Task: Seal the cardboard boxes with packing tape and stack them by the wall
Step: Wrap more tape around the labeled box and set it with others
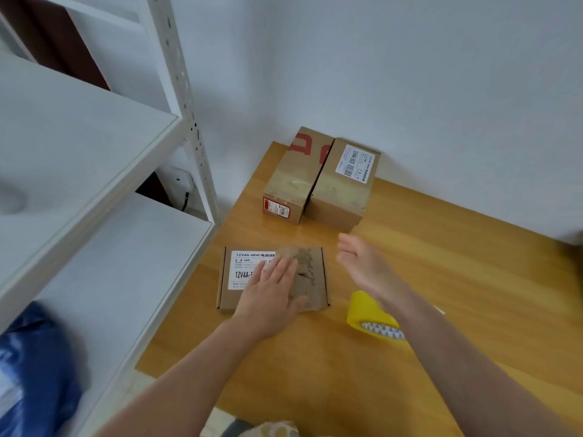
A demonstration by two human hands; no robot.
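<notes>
Head view: left hand (pixel 271 290) presses flat on the squat matte cardboard box (pixel 310 271); right hand (pixel 362 263) hovers, fingers straight.

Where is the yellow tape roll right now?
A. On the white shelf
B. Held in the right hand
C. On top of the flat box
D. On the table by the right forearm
D: the yellow tape roll lies on the table to the right of the flat box, partly covered by the right forearm, while the right hand is open and holds nothing.
</notes>
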